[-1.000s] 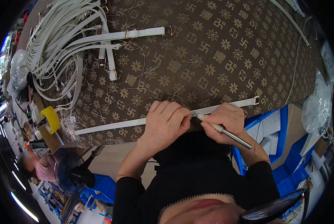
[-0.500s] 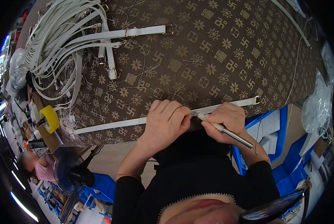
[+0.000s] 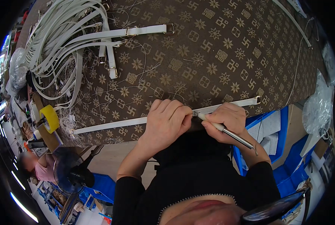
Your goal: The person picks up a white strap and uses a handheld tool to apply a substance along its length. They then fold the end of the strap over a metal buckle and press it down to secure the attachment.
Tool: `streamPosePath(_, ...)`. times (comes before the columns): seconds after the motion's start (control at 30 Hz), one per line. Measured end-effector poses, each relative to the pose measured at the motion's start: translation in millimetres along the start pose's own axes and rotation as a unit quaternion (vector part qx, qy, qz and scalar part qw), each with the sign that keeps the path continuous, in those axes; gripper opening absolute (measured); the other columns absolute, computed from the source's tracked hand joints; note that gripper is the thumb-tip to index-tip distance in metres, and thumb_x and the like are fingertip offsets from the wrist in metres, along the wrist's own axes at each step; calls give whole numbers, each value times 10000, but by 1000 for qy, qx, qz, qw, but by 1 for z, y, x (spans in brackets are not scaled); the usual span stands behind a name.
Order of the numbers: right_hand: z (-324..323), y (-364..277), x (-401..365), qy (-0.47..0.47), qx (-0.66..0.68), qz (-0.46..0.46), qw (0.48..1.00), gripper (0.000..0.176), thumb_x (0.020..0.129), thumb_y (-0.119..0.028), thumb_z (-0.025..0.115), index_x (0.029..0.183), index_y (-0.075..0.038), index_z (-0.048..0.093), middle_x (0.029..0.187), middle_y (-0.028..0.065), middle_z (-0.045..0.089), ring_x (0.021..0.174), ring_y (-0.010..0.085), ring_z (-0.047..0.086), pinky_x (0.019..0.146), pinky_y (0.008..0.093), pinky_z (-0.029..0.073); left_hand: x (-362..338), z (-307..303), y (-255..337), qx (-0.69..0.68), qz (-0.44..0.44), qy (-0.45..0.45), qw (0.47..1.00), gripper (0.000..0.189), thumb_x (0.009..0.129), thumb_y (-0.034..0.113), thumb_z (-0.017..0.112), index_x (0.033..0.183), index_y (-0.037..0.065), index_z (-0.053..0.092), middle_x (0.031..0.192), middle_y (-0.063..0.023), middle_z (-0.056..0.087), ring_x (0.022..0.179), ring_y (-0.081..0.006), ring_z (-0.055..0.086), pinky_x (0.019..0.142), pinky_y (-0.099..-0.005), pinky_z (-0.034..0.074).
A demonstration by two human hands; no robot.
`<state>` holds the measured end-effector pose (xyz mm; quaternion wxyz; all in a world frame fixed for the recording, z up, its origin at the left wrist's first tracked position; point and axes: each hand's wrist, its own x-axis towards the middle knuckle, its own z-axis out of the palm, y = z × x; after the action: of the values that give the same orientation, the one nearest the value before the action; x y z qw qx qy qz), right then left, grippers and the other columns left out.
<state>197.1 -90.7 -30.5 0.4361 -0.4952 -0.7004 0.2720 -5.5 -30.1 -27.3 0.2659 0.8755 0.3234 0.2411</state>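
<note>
A narrow white strap [image 3: 111, 126] lies along the near edge of the patterned cloth, with a metal ring at its left end and a metal buckle [image 3: 258, 99] at its right. My left hand [image 3: 167, 122] is closed over the strap's middle, its fingers bent down and partly hiding the strap. In my right hand [image 3: 225, 122] is a pen-like tool [image 3: 235, 137] with a pale grip, a metal shaft and a small hook at the rear. Its tip meets the strap just right of my left hand.
Many white straps with metal buckles [image 3: 66, 41] lie heaped at the upper left, among loose threads. Yellow tape [image 3: 49, 118] stands at the left edge. Below are a fan [image 3: 71, 174] and a person in pink [image 3: 45, 170]. Blue bins [image 3: 283, 131] and clear plastic [image 3: 317, 108] are at right.
Almost nothing differs. Both hands keep their places on the strap and the tool, with at most a very slight shift at the tool's tip.
</note>
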Motion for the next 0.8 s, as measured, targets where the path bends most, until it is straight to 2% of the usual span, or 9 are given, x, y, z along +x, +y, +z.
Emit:
streamPosePath(0.27,-1,0,0,-4,0,-1,1000,254,687,-44,797,861,-76,615,656,56,655,542,183,619,496,268,458,0,1,-1,-5,-7,-4,1000,245,725,32,719,904,107,571,780,-26,565,679,-218,557,634,-344,390)
streamPosePath(0.33,0,0,-1,-5,0,-1,1000,254,687,-43,797,862,-76,615,659,57,657,545,184,623,498,268,459,0,2,-1,7,6,6,1000,248,694,42,724,866,112,558,771,-12,517,677,-180,525,636,-317,374)
streamPosePath(0.8,-1,1,-2,9,20,3,1000,223,713,-49,787,858,-70,619,658,55,648,552,187,618,500,270,456,1,1,-2,-14,4,16,1000,268,689,6,719,862,109,542,775,-18,552,666,-185,542,624,-323,385)
